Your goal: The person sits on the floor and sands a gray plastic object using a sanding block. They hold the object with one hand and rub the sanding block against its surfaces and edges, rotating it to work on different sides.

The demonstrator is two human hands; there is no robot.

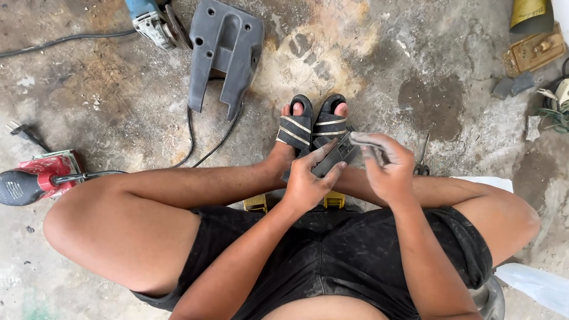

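Note:
My left hand (308, 181) grips a small dark grey plastic part (336, 156), held tilted above my crossed ankles. My right hand (388, 169) pinches a folded grey piece of sandpaper (365, 140) whose edge touches the upper end of that part. Both hands are dusty and sit just in front of my feet in black striped sandals (311, 124). I sit low with knees spread, in black shorts.
A large grey plastic cover (224, 50) lies on the stained concrete floor ahead. A blue power tool (151, 21) is at the top left, a red power tool (35, 178) with cable at the left. Scissors (423, 160) lie right of my hands; clutter fills the top right corner.

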